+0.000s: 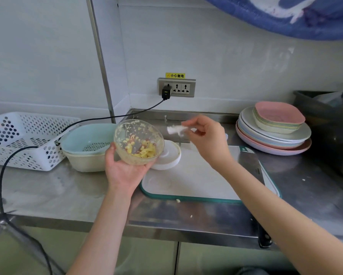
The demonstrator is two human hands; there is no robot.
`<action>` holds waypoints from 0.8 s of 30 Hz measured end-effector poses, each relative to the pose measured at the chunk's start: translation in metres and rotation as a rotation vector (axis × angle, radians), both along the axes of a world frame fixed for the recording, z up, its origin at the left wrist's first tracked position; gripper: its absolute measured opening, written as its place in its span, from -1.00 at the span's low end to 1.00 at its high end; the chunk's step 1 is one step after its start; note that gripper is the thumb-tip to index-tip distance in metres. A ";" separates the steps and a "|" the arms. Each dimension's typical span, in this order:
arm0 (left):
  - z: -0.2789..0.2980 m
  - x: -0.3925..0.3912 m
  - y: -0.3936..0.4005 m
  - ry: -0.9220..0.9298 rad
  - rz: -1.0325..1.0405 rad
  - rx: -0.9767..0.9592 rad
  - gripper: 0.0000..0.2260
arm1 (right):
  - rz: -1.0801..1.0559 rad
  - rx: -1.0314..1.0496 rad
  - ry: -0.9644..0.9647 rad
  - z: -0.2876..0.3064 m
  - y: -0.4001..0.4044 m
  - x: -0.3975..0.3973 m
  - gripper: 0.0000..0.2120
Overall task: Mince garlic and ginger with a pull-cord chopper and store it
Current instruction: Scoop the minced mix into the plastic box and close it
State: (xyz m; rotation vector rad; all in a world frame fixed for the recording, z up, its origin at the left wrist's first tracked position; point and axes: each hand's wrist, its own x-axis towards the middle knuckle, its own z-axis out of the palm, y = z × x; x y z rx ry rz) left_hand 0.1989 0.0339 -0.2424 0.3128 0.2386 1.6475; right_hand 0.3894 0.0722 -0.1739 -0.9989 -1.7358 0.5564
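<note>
The left hand (125, 165) cupped the clear chopper bowl (139, 142) from below, fingers curled round its base, and tipped its mouth toward the person, probably so the contents could be seen and reached. Inside, the minced garlic and ginger (145, 149) lay heaped low against the tilted wall, yellow with some reddish bits, and specks clung higher up the sides. The bowl hung just above the left edge of the cutting board (196, 175), which serves here as the landmark. The right hand (206, 135), raised over the far part of the board, pinched a small white piece (176, 129) between thumb and fingertips; it was blurred, and whether it was the blade unit or a scraper could not be told. The white chopper lid (168, 155) rested on the board's far left corner, just behind the bowl, set aside, it seemed, to free the bowl for emptying. A cleaver (250, 165) lay on the board's right side, its handle over the desk (67, 187) edge. A stack of plates (273, 133) stood right of the board, well apart, and a colander bowl (87, 143) left of it.
</note>
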 end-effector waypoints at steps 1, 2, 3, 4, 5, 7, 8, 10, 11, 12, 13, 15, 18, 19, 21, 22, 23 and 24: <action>0.001 0.001 -0.001 -0.017 0.000 -0.001 -0.25 | -0.040 0.053 -0.125 -0.001 -0.002 0.006 -0.87; 0.002 0.002 -0.002 -0.028 0.004 -0.002 -0.26 | -0.064 0.096 -0.242 -0.001 -0.005 0.013 -0.86; 0.003 0.002 -0.003 -0.031 0.014 -0.009 -0.27 | -0.073 0.120 -0.337 -0.002 -0.007 0.019 -0.85; 0.004 0.003 -0.005 -0.033 0.023 -0.013 -0.27 | -0.070 0.124 -0.407 -0.003 -0.010 0.026 -0.84; 0.004 0.003 -0.005 -0.036 0.030 -0.015 -0.28 | -0.057 0.105 -0.464 -0.005 -0.011 0.032 -0.82; 0.005 0.002 -0.007 -0.037 0.039 -0.009 -0.30 | -0.029 0.027 -0.578 -0.011 -0.013 0.041 -0.81; 0.005 0.003 -0.007 -0.031 0.042 -0.005 -0.32 | -0.020 -0.010 -0.630 -0.015 -0.013 0.044 -0.80; 0.005 0.003 -0.008 -0.031 0.038 0.000 -0.32 | -0.012 -0.059 -0.701 -0.022 -0.012 0.045 -0.80; 0.005 0.003 -0.008 -0.031 0.034 -0.002 -0.31 | -0.012 -0.081 -0.721 -0.026 -0.010 0.043 -0.80; 0.005 0.003 -0.009 -0.027 0.033 -0.009 -0.30 | -0.010 -0.101 -0.733 -0.029 -0.009 0.040 -0.80; 0.005 0.004 -0.010 -0.022 0.034 -0.019 -0.28 | -0.004 -0.116 -0.735 -0.032 -0.007 0.037 -0.80; 0.003 0.004 -0.010 -0.014 0.029 -0.039 -0.25 | 0.005 -0.132 -0.694 -0.036 -0.003 0.027 -0.78; 0.004 0.005 -0.011 -0.010 0.015 -0.055 -0.26 | 0.014 -0.143 -0.649 -0.038 0.005 0.011 -0.76; 0.004 0.005 -0.012 -0.018 0.015 -0.053 -0.27 | 0.013 -0.140 -0.646 -0.039 0.008 0.006 -0.78; 0.005 0.005 -0.012 -0.041 0.021 -0.041 -0.30 | -0.007 -0.141 -0.638 -0.039 0.012 -0.001 -0.79; 0.005 0.004 -0.013 -0.052 0.026 -0.035 -0.30 | -0.017 -0.145 -0.631 -0.039 0.015 -0.003 -0.79; 0.005 0.003 -0.013 -0.061 0.030 -0.029 -0.30 | -0.023 -0.151 -0.627 -0.040 0.017 -0.003 -0.79; 0.004 0.002 -0.012 -0.072 0.031 -0.024 -0.29 | -0.026 -0.159 -0.631 -0.040 0.019 -0.002 -0.79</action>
